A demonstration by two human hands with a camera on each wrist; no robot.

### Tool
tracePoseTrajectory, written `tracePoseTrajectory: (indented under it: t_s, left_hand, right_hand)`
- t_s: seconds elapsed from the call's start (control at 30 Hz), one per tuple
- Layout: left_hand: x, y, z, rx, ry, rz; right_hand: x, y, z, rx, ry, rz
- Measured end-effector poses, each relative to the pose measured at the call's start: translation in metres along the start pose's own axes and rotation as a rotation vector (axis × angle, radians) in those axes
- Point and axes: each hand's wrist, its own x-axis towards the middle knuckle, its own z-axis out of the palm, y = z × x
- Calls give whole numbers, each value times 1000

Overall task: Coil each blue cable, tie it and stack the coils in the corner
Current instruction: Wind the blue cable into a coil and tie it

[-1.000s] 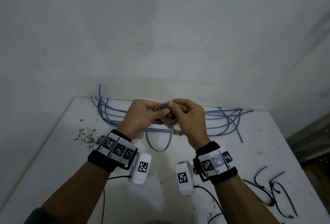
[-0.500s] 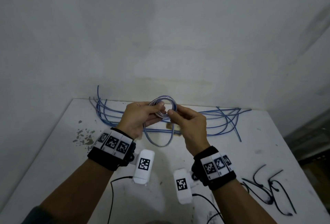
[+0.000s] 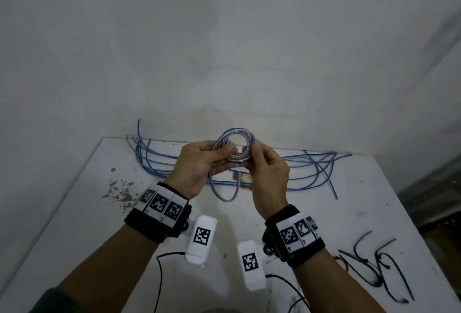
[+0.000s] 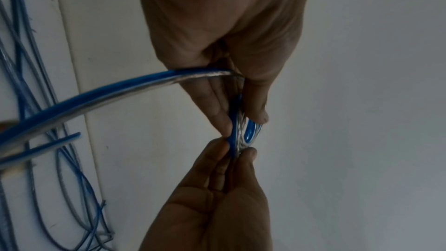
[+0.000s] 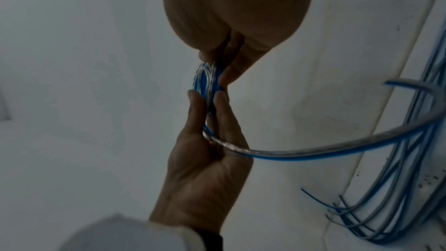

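A small coil of blue-and-clear cable stands upright above the white table, its ring facing me. My left hand pinches the coil's left side between thumb and fingers. My right hand pinches its right side. The coil's loose tail hangs down in a loop below the hands. In the left wrist view the left hand pinches the coil edge-on and the tail sweeps off to the left. From the right wrist the right hand pinches the coil.
Several loose blue cables lie along the wall at the table's back edge. Black ties lie near the right front. Chipped paint marks the left side. The table's right edge drops to a dark floor.
Both hands have risen and drawn slightly apart. The coil, first bunched and half hidden between the fingers, now stands upright with its open ring in plain sight.
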Motion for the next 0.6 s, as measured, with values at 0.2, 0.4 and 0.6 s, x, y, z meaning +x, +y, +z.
tracePoseTrajectory:
  t_s: [0.2,0.4,0.6]
  left_hand:
    - [2,3,3,-81,54,75]
    - [5,2,10,-79,46,35]
    - [7,5,-2,198,72,112]
  right_hand:
    - [-13,3,-2,-141,-151,-34]
    - [-4,5,-3,83,-152,196]
    - [13,-15,-12,97,-133,126]
